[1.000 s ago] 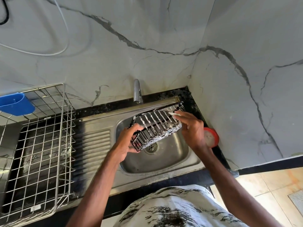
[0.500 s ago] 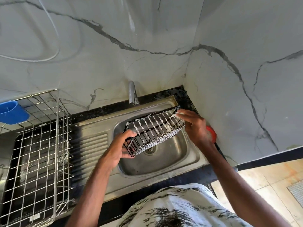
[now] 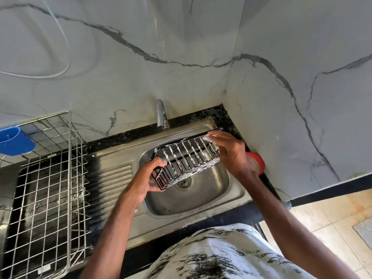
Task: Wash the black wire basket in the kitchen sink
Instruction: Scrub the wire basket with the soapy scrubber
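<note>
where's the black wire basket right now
In the head view the black wire basket is held mid-frame over the sink bowl, in front of the tap; the left hand grips its left end, the right hand touches its right end.

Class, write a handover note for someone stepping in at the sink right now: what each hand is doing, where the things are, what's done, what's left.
Left hand: grips the left end of the basket, holding it tilted above the bowl of the sink.
Right hand: fingers laid on the basket's far right rim, with foam at the fingertips.
Tap: no water seen running.
Done: foam coats the basket's wires.
Left: probably finish scrubbing, rinse the foam off, then set the basket to drain, perhaps in the wire rack on the left.
</note>
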Demonstrator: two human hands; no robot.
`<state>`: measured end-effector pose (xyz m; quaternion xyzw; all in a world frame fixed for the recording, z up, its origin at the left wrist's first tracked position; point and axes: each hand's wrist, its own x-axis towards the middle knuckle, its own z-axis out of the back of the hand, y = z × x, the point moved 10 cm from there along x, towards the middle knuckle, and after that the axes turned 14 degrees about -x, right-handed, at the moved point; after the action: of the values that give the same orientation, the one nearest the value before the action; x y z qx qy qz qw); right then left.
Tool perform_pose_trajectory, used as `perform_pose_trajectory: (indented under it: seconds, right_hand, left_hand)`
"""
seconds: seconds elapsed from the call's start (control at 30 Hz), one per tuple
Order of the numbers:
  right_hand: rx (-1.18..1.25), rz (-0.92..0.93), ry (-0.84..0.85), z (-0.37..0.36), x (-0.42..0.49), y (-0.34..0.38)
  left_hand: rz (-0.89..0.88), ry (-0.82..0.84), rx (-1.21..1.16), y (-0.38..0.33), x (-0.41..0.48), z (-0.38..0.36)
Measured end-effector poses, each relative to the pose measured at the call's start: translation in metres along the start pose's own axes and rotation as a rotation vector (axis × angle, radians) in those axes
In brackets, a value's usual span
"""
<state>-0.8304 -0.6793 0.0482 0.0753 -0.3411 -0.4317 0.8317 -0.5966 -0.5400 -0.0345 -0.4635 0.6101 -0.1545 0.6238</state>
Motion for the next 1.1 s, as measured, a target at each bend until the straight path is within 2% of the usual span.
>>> perform_pose_trajectory:
  seconds: [0.1,0.2,0.3,0.43,0.57,0.67,0.77,0.9,1.1]
  right_hand:
    - [0.002,-0.160,0.020,0.002,0.001,-0.032]
    - [-0.051,-0.200,0.040,0.004,0.000,-0.039]
    - [-0.127,-0.169,0.037,0.005,-0.005,-0.026]
    - [-0.112,-0.108,0.036,-0.005,-0.016,0.011]
    - [-0.061,-0.031,0.016,-0.009,-0.022,0.055]
    - [0.003,0.093,-0.007,-0.010,-0.023,0.084]
    - [0.019,0.176,-0.014,-0.012,-0.020,0.094]
    - [-0.013,0.172,-0.055,-0.006,-0.009,0.079]
    - [-0.113,-0.004,-0.067,0.004,0.021,0.013]
  left_hand:
    - [-0.002,0.001,0.012,0.000,0.001,-0.001]
    - [0.010,-0.014,-0.009,0.001,0.001,-0.003]
    - [0.053,-0.052,-0.100,0.006,0.004,-0.003]
    - [0.103,-0.070,-0.205,0.014,0.013,-0.001]
    - [0.174,-0.021,-0.272,0.021,0.014,-0.008]
    - [0.191,-0.010,-0.326,0.024,0.014,-0.012]
    - [0.198,0.023,-0.348,0.025,0.013,-0.015]
    - [0.188,0.042,-0.336,0.024,0.013,-0.013]
    - [0.160,0.050,-0.301,0.020,0.012,-0.009]
